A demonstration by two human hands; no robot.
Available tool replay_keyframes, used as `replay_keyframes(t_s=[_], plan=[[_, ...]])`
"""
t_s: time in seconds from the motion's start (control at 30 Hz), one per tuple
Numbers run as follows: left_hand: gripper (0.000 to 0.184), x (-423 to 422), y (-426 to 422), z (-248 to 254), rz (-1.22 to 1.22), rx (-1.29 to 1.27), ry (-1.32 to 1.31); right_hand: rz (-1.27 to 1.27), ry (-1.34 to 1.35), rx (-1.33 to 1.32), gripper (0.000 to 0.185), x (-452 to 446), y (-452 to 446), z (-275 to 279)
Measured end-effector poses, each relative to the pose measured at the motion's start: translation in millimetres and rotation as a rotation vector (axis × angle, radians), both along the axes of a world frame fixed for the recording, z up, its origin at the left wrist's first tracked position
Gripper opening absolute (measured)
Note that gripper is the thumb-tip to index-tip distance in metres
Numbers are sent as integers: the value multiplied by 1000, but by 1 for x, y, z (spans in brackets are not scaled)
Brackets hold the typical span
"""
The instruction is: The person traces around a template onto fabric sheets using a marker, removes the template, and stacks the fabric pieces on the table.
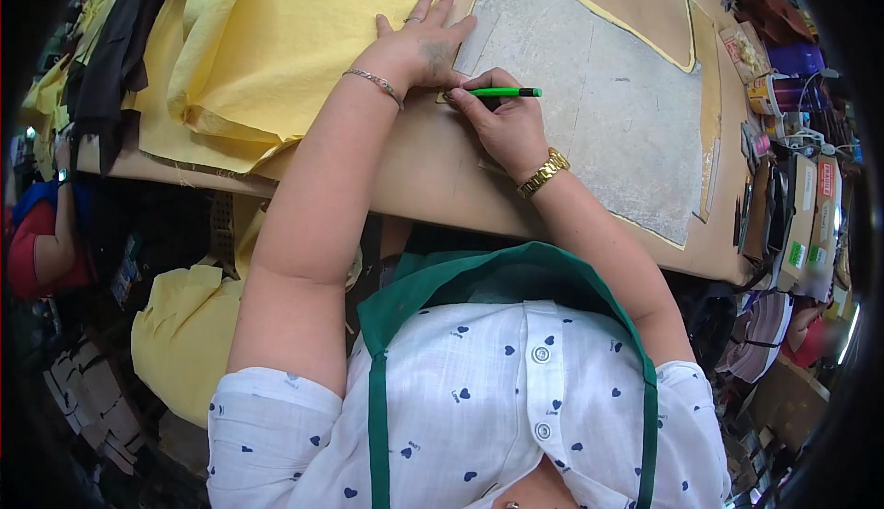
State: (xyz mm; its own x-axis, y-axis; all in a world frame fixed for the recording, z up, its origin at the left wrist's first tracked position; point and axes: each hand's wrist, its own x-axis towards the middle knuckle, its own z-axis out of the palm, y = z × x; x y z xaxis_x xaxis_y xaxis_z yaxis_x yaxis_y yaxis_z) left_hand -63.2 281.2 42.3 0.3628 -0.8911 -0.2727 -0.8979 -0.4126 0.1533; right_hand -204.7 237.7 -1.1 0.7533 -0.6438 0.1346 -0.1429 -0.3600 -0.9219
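Observation:
My left hand (425, 47) lies with fingers spread on the edge of the yellow fabric (285, 40) and the brown tabletop (405, 164). My right hand (506, 127) is closed around a bright green pen (516, 92), whose tip end is hidden by my fingers. A small yellowish scrap (443, 98) shows beneath the fingertips, close to the left hand's heel. Right of my hands, a grey pattern-shaped sheet (617, 122) with yellow edges lies flat on the table, partly under my right wrist.
Dark fabric (106, 58) hangs over the table's left side. Boxes (799, 219), a purple container (794, 58) and tools crowd the right edge. Yellow cloth (184, 339) is piled below at left. Another person's arm (57, 233) shows at far left.

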Motion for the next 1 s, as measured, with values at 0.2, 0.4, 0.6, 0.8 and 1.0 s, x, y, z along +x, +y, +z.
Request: replay_keyframes(t_s=[0.2,0.4,0.6,0.8,1.0], plan=[[80,3,1,1,3,37,58,-37,-19,166,14,-27,-13,-3],[79,2,0,0,-12,57,55,29,-17,95,15,-4,-9,3],[80,3,0,1,-13,72,57,-49,64,122,10,-38,-31,6],[82,1,-2,3,-28,95,38,-45,18,159,17,-30,-13,10],[83,3,-3,-1,-21,89,29,-29,42,67,19,-4,-1,4]])
